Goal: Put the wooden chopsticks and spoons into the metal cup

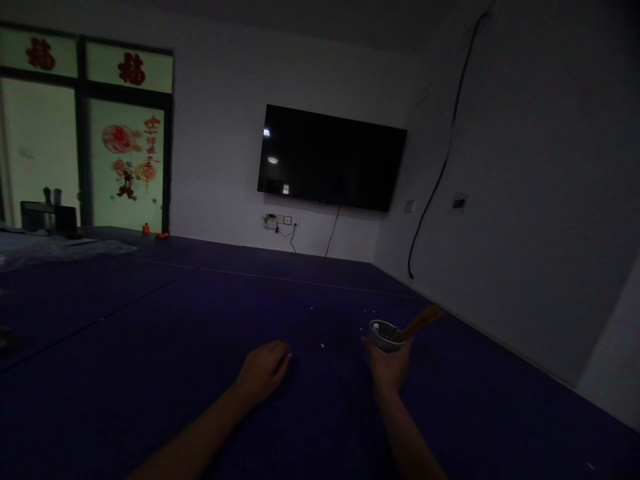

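Right hand (390, 368) is gripping a gray cup (383, 344), fingers wrapping partway around its side. Cup is sitting right of center at the desk (180, 320), mouth facing up; can't tell if its base is touching down. Brown sticks (423, 320) are poking out of it, leaning right.

Left hand (264, 367) is hanging low over or resting on the desk, left of the cup and well apart, back facing up, fingers loosely curling. Nothing is showing in it; underside is hiding, so can't tell how far open.

White bits (323, 345) are lying between the hands and near the cup. Clear plastic (65, 250) is lying far left. TV (330, 160) is hanging on the wall (220, 147) beyond.
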### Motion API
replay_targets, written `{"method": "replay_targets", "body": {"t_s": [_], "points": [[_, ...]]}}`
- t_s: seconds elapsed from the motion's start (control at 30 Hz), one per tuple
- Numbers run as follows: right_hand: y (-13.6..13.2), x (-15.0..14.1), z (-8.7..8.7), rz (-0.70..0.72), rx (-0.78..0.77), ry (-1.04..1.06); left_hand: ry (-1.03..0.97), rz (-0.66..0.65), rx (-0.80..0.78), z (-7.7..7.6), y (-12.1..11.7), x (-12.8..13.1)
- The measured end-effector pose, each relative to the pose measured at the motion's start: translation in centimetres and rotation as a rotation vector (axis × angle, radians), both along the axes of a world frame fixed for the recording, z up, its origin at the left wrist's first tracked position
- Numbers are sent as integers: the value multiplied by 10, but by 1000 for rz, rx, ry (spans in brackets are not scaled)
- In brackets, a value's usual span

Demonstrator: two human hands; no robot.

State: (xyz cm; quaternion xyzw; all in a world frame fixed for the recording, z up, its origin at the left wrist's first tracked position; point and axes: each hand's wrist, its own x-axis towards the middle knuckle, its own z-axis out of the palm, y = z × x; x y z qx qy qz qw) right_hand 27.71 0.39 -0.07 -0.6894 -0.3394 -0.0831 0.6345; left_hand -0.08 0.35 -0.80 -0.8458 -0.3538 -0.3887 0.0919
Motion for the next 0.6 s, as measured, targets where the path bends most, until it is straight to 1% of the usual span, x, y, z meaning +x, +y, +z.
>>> {"method": "replay_targets", "body": {"t_s": [0.03,0.1,0.13,0.17,0.23,0.27,0.3,0.4,0.43,0.47,0.5,0.6], "points": [[-3,-5,4,-63,3,-23,-2,0,0,0,0,0],[-10,-16,13,-202,62,-124,-14,-13,17,0,2,-1],[-13,-23,17,-248,103,-195,-20,-26,29,0,2,-2],[-17,-30,21,-260,143,-281,-24,-40,39,0,3,-2],[-22,-43,25,-216,199,-468,-22,-60,50,0,3,-2],[-23,-51,24,-157,225,-563,-14,-65,54,0,3,-1],[-24,-58,21,-59,236,-661,-1,-69,59,-1,3,-1],[-23,-81,6,383,185,-891,51,-62,90,-2,0,1],[-22,-89,1,501,169,-923,73,-54,100,-3,-1,2],[-22,-97,-4,598,116,-951,96,-44,110,-4,-2,2],[-23,-104,-7,664,45,-974,120,-33,118,-5,-2,3],[-26,-118,-9,728,-185,-989,185,-32,121,-8,-2,4]]}}
